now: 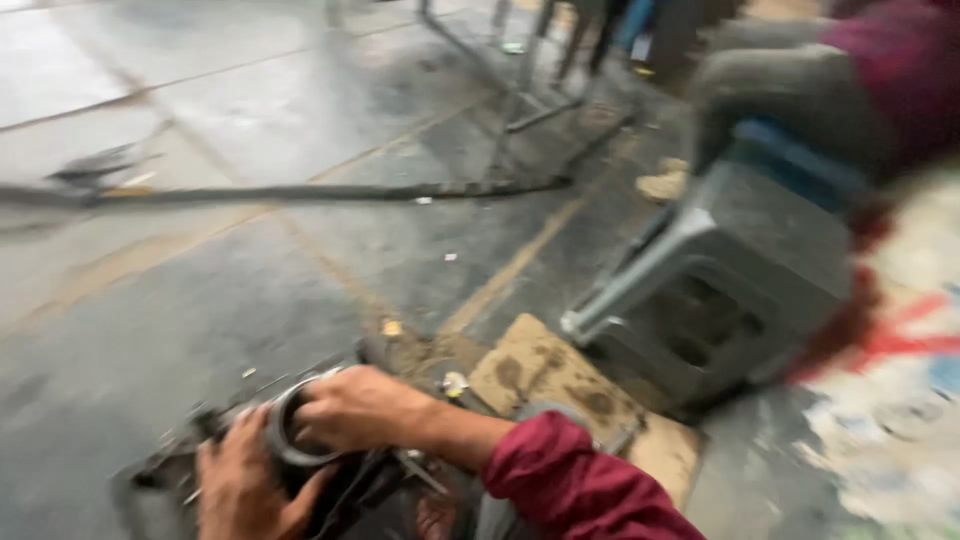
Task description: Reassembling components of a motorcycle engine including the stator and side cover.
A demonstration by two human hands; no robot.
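The picture is blurred by motion. At the bottom left, my right hand [360, 408], in a dark red sleeve, grips the rim of a round grey metal ring [282, 430]. Just below it, my left hand [245, 490] rests against the lower side of the same ring and the dark, greasy machine part [170, 465] under it on the concrete floor. The ring's lower half is hidden by my hands.
A grey plastic stool [700, 290] stands at the right with another person [850, 90] seated on it. A stained piece of cardboard [560, 390] lies beside my arm. A long dark bar [300, 192] crosses the floor, and metal frame legs [520, 90] stand farther back.
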